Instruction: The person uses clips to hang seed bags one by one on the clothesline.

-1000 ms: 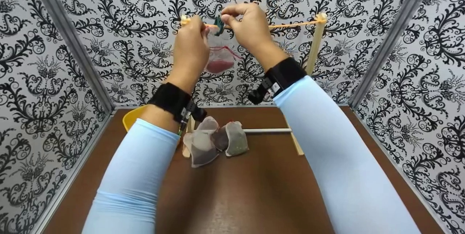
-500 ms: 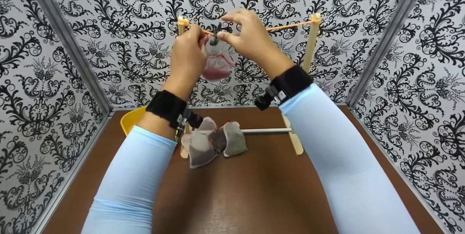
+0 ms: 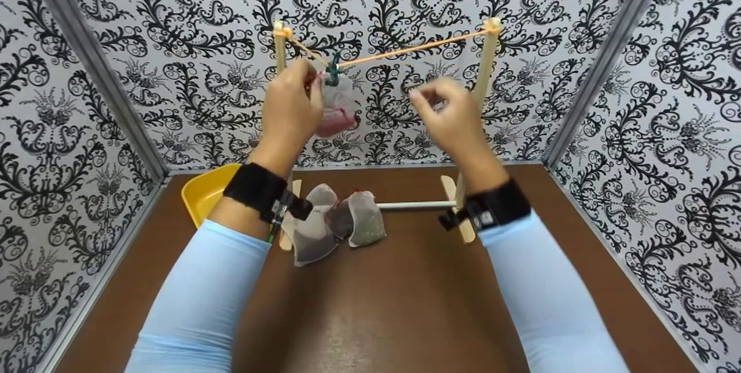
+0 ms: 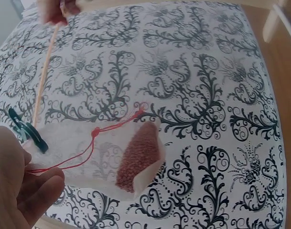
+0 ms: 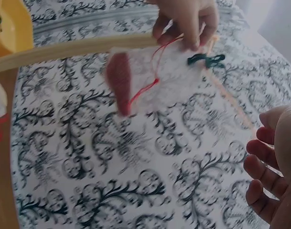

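A sheer white drawstring mesh bag with reddish contents at its bottom hangs from the sagging orange cord. A dark green clothespin clips its top edge to that cord. My left hand pinches the bag's top corner beside the clothespin. In the left wrist view, the bag's red drawstring runs to the fingers of this hand. Away to the right, below the cord, my right hand has loosely bent fingers and holds nothing; the right wrist view shows its fingers apart from the bag.
Two wooden posts hold up the cord, with a white rod between their feet. Several filled mesh bags lie on the brown table by the left foot. A yellow container stands at the back left. Patterned walls enclose the table.
My right hand has let go of the clothespin and drawn back to the right and down. The clothespin now grips bag and cord. The cord sags lower at the left, and my left hand has lowered slightly.
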A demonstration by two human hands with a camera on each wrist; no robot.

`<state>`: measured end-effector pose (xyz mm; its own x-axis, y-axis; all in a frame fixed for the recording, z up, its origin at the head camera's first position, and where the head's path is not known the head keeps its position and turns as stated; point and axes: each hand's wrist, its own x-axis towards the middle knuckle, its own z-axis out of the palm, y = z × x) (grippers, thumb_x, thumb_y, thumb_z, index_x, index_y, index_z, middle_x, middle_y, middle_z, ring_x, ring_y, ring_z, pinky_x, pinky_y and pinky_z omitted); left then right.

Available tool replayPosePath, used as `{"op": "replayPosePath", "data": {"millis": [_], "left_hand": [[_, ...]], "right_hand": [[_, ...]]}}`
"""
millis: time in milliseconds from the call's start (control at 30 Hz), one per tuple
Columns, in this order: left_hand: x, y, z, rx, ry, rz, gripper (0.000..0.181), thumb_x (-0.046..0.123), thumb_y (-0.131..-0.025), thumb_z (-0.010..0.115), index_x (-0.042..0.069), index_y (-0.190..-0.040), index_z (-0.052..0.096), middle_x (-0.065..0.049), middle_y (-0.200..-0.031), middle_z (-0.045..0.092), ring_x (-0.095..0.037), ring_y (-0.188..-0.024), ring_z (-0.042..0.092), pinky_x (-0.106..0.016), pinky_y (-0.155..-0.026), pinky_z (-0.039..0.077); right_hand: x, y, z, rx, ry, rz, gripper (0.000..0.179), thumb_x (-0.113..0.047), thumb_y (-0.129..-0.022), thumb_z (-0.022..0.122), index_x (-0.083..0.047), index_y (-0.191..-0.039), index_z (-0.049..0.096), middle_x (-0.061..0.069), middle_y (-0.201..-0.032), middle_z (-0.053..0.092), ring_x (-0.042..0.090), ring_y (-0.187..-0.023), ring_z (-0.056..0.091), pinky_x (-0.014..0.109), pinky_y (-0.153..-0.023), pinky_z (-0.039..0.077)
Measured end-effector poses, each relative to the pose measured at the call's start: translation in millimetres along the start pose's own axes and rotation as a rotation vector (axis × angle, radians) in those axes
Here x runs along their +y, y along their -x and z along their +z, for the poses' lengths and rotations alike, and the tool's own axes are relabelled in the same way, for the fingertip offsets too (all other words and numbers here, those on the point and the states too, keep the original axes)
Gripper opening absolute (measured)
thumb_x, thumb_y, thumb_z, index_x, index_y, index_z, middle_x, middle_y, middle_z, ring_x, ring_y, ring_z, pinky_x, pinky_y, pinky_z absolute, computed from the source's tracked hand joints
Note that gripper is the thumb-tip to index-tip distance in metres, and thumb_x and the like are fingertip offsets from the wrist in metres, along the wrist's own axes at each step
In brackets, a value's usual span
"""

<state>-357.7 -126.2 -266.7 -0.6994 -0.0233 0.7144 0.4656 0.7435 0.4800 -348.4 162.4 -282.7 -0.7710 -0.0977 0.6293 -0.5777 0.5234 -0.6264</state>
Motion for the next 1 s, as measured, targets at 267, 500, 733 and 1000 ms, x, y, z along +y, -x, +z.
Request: {"op": "replayPosePath", "data": {"millis": [267,500,733,1000], "left_hand": [[-15.7,28.7,-1.9,0.038,-0.042,-0.020,0.026,0.016,-0.110,0.069,0.002,-0.132,0.072,-0.019,-0.124,0.080,-0.040,-0.111,0.078,-0.048,-0.096,0.068],[-47.0,65.2,-3.4,-0.021,-0.110,-0.164,0.022,0.020,-0.109,0.069,0.004,-0.123,0.075,-0.017,-0.116,0.083,-0.040,-0.101,0.079,-0.051,-0.086,0.067],[-115.8,92.5,-19.9,-0.272,-0.235,-0.395,0.032,0.027,-0.113,0.060,0.005,-0.135,0.070,-0.021,-0.128,0.079,-0.042,-0.104,0.076,-0.053,-0.087,0.067],[-194.1,109.1,-47.8,-0.585,-0.488,-0.348,0.029,0.009,-0.103,0.057,-0.009,-0.121,0.070,-0.037,-0.125,0.073,-0.056,-0.110,0.072,-0.072,-0.095,0.062]], "right_hand": [[71,56.4,16,-0.110,0.082,0.080,0.026,-0.023,-0.110,0.073,-0.001,-0.120,0.081,0.015,-0.111,0.083,0.031,-0.094,0.077,0.020,-0.079,0.062],[133,95.9,13,-0.274,0.238,0.197,0.027,-0.035,-0.108,0.078,-0.010,-0.117,0.083,0.014,-0.112,0.085,0.035,-0.098,0.078,0.057,-0.092,0.066],[181,125.9,-2,-0.486,0.278,0.371,0.023,-0.012,-0.105,0.076,0.002,-0.122,0.082,0.023,-0.117,0.083,0.037,-0.103,0.078,0.054,-0.096,0.068],[197,142.0,-10,-0.594,0.299,0.492,0.031,0.004,-0.097,0.072,0.010,-0.126,0.079,0.031,-0.120,0.082,0.045,-0.109,0.081,0.054,-0.101,0.069]]}}
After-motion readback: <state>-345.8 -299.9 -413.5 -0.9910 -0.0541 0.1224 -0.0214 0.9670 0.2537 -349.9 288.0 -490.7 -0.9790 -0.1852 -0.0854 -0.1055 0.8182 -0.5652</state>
